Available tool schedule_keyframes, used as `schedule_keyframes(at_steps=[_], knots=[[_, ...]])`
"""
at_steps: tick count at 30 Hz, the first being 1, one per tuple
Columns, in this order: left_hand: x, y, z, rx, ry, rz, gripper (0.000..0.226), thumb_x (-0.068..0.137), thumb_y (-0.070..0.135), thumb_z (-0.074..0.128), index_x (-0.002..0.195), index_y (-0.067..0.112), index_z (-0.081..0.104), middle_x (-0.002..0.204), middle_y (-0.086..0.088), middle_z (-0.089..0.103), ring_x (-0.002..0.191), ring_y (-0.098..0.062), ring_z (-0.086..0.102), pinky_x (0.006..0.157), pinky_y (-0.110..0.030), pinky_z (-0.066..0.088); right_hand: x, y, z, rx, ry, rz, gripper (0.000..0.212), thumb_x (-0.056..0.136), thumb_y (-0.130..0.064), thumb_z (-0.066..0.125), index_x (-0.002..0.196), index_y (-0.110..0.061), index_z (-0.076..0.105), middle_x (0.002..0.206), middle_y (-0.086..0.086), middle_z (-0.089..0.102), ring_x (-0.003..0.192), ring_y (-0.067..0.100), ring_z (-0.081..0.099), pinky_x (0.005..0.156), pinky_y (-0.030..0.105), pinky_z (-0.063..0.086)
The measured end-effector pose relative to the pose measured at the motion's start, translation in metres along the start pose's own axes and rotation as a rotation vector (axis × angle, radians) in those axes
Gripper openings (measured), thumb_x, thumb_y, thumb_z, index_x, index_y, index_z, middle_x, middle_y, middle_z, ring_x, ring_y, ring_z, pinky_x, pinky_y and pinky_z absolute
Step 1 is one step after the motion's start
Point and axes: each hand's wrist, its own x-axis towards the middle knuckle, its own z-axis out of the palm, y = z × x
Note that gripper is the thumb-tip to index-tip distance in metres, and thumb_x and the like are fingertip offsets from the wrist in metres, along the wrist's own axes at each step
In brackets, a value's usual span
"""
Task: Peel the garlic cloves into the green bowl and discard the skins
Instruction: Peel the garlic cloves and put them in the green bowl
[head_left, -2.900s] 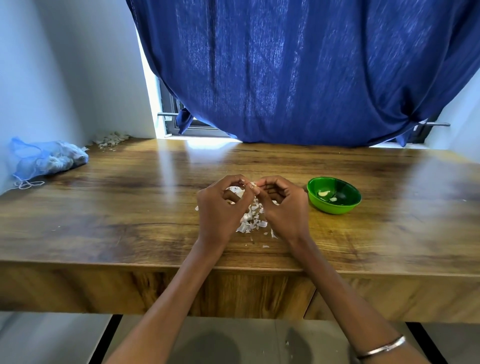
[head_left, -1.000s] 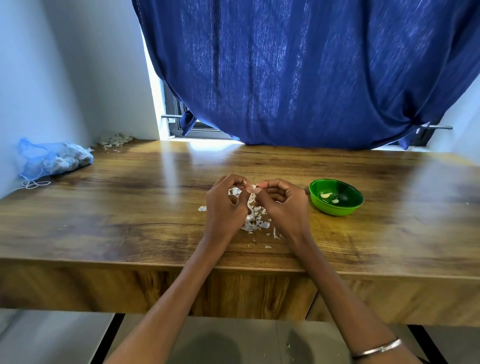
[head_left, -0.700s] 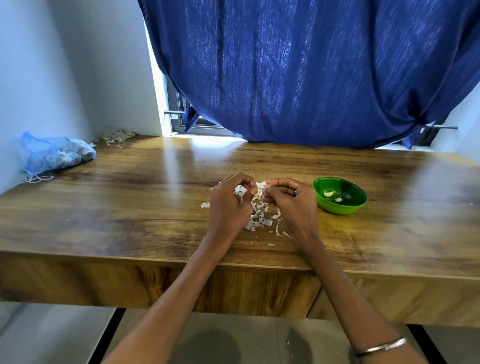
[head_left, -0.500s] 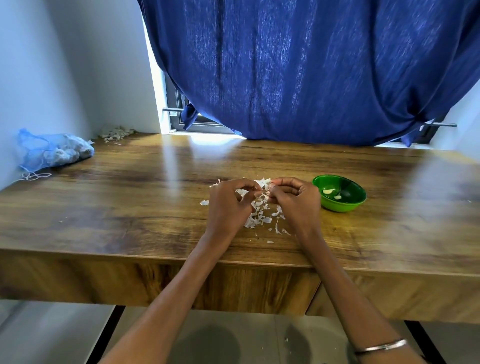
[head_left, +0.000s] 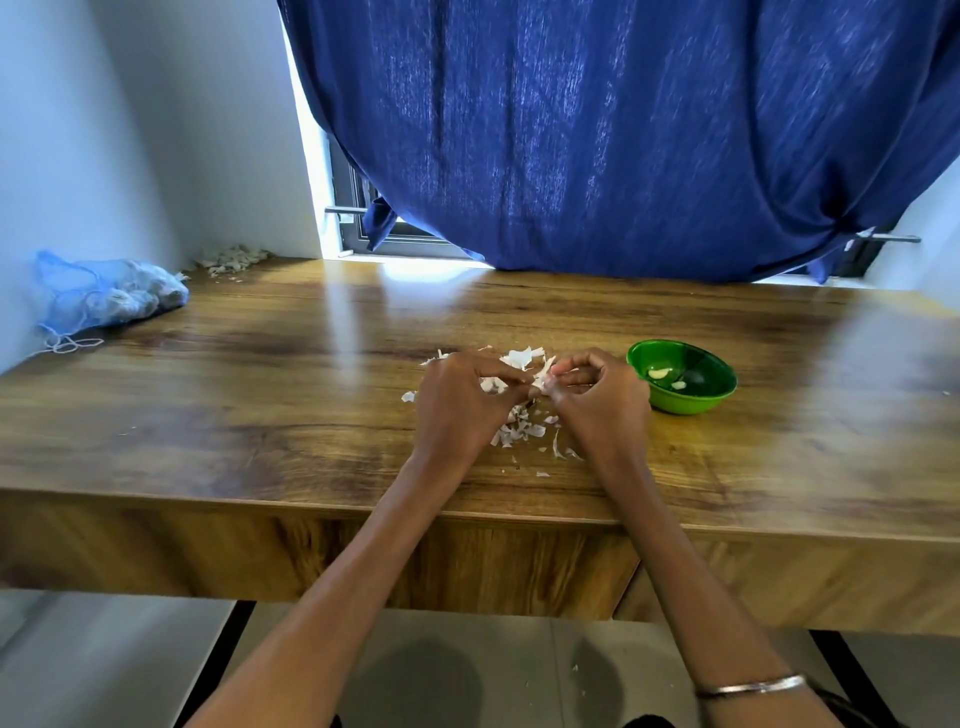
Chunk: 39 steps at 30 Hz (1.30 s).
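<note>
both hands — left hand (head_left: 462, 405), right hand (head_left: 597, 400) — pinch a garlic clove (head_left: 537, 384) over the skins (head_left: 519, 431).

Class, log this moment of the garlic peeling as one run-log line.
left hand: pinching garlic | right hand: pulling skin | skins: piled on table | green bowl: two peeled cloves

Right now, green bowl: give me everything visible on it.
The green bowl is small, round and shallow, glossy like plastic, bright green outside and darker inside. It sits upright on the wooden table, just right of the right hand, apart from it as far as the view shows. Inside lie two pale peeled garlic cloves, one nearer the left wall, one nearer the middle. No skins show in it. Nothing else touches it.
</note>
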Motion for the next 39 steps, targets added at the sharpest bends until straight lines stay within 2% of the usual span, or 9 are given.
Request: schedule_keyframes(at_steps=[5, 9, 13, 16, 19, 23, 30, 36, 39], knots=[[0.001, 0.001, -0.006, 0.012, 0.127, -0.103, 0.011, 0.085, 0.03, 0.081, 0.095, 0.025, 0.082, 0.097, 0.009, 0.079, 0.091, -0.005, 0.071, 0.079, -0.026, 0.055, -0.001, -0.003, 0.002, 0.057, -0.001, -0.055, 0.018, 0.084, -0.015, 0.077, 0.092, -0.031, 0.073, 0.083, -0.019, 0.073, 0.073, -0.006, 0.068, 0.073, 0.037, 0.062], [-0.002, -0.002, -0.008, 0.153, 0.018, -0.191, 0.015, 0.085, 0.023, 0.08, 0.099, 0.029, 0.081, 0.098, 0.009, 0.078, 0.098, -0.013, 0.07, 0.081, -0.029, 0.053, -0.003, -0.007, 0.004, 0.022, -0.058, -0.167, 0.016, 0.085, -0.015, 0.076, 0.092, -0.029, 0.074, 0.088, -0.02, 0.073, 0.069, -0.005, 0.066, 0.065, 0.025, 0.057], [-0.006, -0.002, -0.011, 0.18, -0.05, -0.223, 0.007, 0.084, 0.037, 0.081, 0.091, 0.035, 0.081, 0.093, 0.011, 0.078, 0.089, -0.016, 0.07, 0.073, -0.033, 0.054, -0.004, -0.008, 0.004, -0.016, -0.137, -0.206, 0.011, 0.086, -0.017, 0.077, 0.092, -0.026, 0.076, 0.083, -0.02, 0.071, 0.07, -0.008, 0.065, 0.06, 0.007, 0.045], [-0.007, -0.003, -0.012, 0.276, -0.133, -0.234, 0.015, 0.08, 0.049, 0.079, 0.093, 0.041, 0.08, 0.1, 0.014, 0.077, 0.102, -0.016, 0.068, 0.081, -0.037, 0.056, -0.005, -0.01, 0.002, -0.01, -0.184, -0.214, 0.008, 0.087, -0.013, 0.076, 0.093, -0.019, 0.076, 0.077, -0.019, 0.07, 0.065, -0.013, 0.064, 0.058, 0.002, 0.041], [-0.006, 0.001, -0.012, 0.303, -0.173, -0.233, 0.021, 0.077, 0.051, 0.079, 0.096, 0.044, 0.078, 0.105, 0.016, 0.076, 0.108, -0.015, 0.067, 0.086, -0.039, 0.056, -0.006, -0.009, 0.003, 0.019, -0.198, -0.178, 0.008, 0.089, -0.012, 0.073, 0.09, -0.019, 0.074, 0.077, -0.015, 0.072, 0.06, -0.008, 0.067, 0.059, 0.004, 0.044], [-0.006, 0.0, -0.012, 0.332, -0.219, -0.242, 0.026, 0.073, 0.045, 0.083, 0.098, 0.046, 0.078, 0.106, 0.016, 0.075, 0.108, -0.015, 0.067, 0.088, -0.04, 0.056, -0.003, -0.004, 0.006, -0.031, -0.134, -0.18, 0.009, 0.085, -0.015, 0.074, 0.089, -0.024, 0.076, 0.081, -0.017, 0.074, 0.076, -0.005, 0.067, 0.072, 0.012, 0.049], [-0.006, 0.001, -0.01, 0.132, -0.013, -0.211, 0.011, 0.079, 0.035, 0.086, 0.089, 0.036, 0.082, 0.09, 0.013, 0.078, 0.089, -0.013, 0.071, 0.077, -0.038, 0.058, 0.001, -0.002, 0.004, 0.122, 0.024, -0.092, 0.011, 0.087, -0.015, 0.072, 0.088, -0.024, 0.077, 0.085, -0.019, 0.073, 0.081, -0.005, 0.068, 0.076, 0.03, 0.06], [-0.003, 0.002, -0.01, 0.03, -0.006, -0.131, 0.014, 0.088, 0.02, 0.078, 0.1, 0.024, 0.082, 0.097, 0.003, 0.079, 0.068, -0.006, 0.066, 0.061, -0.012, 0.041, -0.001, -0.002, 0.003, 0.14, -0.025, -0.126, 0.012, 0.088, -0.014, 0.073, 0.092, -0.024, 0.077, 0.089, -0.018, 0.074, 0.082, -0.003, 0.069, 0.075, 0.029, 0.06], [0.0, 0.003, -0.01, -0.054, 0.002, -0.12, 0.019, 0.086, 0.019, 0.08, 0.105, 0.021, 0.081, 0.099, 0.003, 0.079, 0.082, -0.001, 0.07, 0.064, -0.004, 0.043, -0.001, -0.004, 0.004, 0.183, -0.123, -0.203, 0.012, 0.089, -0.012, 0.075, 0.097, -0.02, 0.079, 0.092, -0.015, 0.076, 0.082, -0.002, 0.07, 0.074, 0.02, 0.057]])
